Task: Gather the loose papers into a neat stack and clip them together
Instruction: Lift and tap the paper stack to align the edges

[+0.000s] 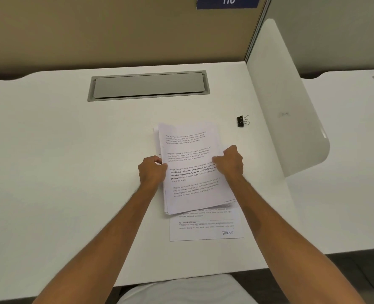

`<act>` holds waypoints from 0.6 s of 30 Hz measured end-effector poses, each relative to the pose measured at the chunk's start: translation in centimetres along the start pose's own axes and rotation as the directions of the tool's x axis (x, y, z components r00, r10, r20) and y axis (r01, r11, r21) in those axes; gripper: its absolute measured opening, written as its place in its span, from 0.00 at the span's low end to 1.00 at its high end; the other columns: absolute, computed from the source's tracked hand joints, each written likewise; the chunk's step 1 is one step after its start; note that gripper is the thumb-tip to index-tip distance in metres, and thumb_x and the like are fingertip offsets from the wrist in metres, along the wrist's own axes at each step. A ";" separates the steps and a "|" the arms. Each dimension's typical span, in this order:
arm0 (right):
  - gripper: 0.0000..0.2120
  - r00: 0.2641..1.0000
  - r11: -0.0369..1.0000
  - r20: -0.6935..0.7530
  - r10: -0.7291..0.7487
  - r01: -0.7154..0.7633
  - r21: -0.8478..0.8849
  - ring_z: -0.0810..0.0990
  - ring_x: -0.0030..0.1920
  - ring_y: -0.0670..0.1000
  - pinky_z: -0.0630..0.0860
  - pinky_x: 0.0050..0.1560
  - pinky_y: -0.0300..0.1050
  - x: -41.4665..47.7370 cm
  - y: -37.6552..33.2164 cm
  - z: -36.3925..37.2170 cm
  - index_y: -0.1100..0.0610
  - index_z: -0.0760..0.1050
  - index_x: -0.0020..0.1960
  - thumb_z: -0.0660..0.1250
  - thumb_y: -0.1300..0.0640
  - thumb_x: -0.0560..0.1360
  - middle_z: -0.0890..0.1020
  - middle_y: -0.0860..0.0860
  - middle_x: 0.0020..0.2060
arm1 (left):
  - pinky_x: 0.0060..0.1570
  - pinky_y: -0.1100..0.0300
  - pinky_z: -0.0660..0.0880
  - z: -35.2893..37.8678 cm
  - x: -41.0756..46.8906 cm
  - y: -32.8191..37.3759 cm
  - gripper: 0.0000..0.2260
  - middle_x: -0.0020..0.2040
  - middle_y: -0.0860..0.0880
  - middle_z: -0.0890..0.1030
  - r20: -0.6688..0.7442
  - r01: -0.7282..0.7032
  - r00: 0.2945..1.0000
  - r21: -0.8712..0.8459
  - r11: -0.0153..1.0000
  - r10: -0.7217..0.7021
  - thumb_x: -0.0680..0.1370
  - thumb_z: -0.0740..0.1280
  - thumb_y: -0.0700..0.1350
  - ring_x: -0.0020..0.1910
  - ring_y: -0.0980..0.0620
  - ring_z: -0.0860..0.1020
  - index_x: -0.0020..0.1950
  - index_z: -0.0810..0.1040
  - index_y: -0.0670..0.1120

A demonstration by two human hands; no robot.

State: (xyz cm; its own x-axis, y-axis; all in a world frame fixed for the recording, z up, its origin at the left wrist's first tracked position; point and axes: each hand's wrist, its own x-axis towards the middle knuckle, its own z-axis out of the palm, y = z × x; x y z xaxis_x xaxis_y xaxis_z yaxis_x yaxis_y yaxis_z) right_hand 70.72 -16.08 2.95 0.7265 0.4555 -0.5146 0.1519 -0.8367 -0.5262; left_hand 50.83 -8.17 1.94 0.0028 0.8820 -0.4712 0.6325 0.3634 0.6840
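A bundle of printed white papers (190, 150) is held a little tilted over the middle of the white desk (72, 150). My left hand (152, 172) grips its left edge and my right hand (230, 161) grips its right edge. The sheets' edges are slightly uneven at the left and bottom. One more printed sheet (205, 229), marked SPEED POST, lies flat on the desk under the bundle's near end, turned upside down to me. A black binder clip (241, 121) lies on the desk to the far right of the papers, apart from both hands.
A grey cable hatch (148, 85) is set into the desk at the back. A white side divider (287, 119) stands at the right, close to the clip. A tan partition wall (115, 29) closes the back, with a blue sign 110 (227, 2).
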 end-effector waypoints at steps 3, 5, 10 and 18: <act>0.18 0.999 0.988 0.033 0.041 -0.046 0.145 0.80 0.52 0.58 0.76 0.50 0.47 0.5 0.4 -0.1 0.59 0.73 0.61 0.70 0.58 0.73 0.79 0.57 0.57 | 0.52 0.46 0.82 -0.1 0.1 0.0 0.02 0.50 0.43 0.86 0.013 -0.003 1.000 0.000 1.000 0.003 0.75 0.71 0.41 0.47 0.41 0.84 0.46 0.83 0.46; 0.06 0.999 0.978 0.034 0.010 -0.017 0.207 0.73 0.39 0.55 0.70 0.36 0.41 0.8 0.8 -0.3 0.55 0.72 0.40 0.69 0.61 0.71 0.78 0.54 0.42 | 0.53 0.46 0.82 -0.3 0.0 0.0 0.02 0.49 0.44 0.86 0.020 -0.010 1.000 0.002 1.000 0.010 0.75 0.71 0.41 0.48 0.42 0.84 0.47 0.82 0.46; 0.07 0.983 0.946 0.115 -0.144 0.102 0.307 0.77 0.36 0.52 0.75 0.41 0.41 0.6 1.9 -1.4 0.54 0.77 0.48 0.71 0.62 0.74 0.80 0.52 0.38 | 0.54 0.47 0.82 -0.8 -0.1 -0.3 0.03 0.44 0.48 0.85 0.065 -0.041 0.997 0.003 0.999 0.040 0.75 0.70 0.42 0.48 0.43 0.84 0.44 0.81 0.49; 0.07 0.964 0.782 0.199 -0.175 0.013 0.623 0.86 0.38 0.56 0.82 0.40 0.48 -1.9 5.7 -3.9 0.60 0.77 0.52 0.69 0.69 0.76 0.88 0.58 0.43 | 0.48 0.55 0.81 -2.4 -1.9 -1.9 0.16 0.48 0.49 0.84 0.147 -0.047 0.986 -0.195 0.980 0.076 0.77 0.72 0.46 0.46 0.48 0.84 0.63 0.77 0.51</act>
State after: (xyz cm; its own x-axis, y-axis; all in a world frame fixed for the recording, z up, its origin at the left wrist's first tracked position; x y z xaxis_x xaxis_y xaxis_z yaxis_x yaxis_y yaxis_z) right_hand 72.83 -22.84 3.58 0.5407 0.6461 -0.5387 -0.2890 -0.4588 -0.8402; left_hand 47.78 -9.77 2.87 0.1649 0.8534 -0.4945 0.4687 0.3734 0.8006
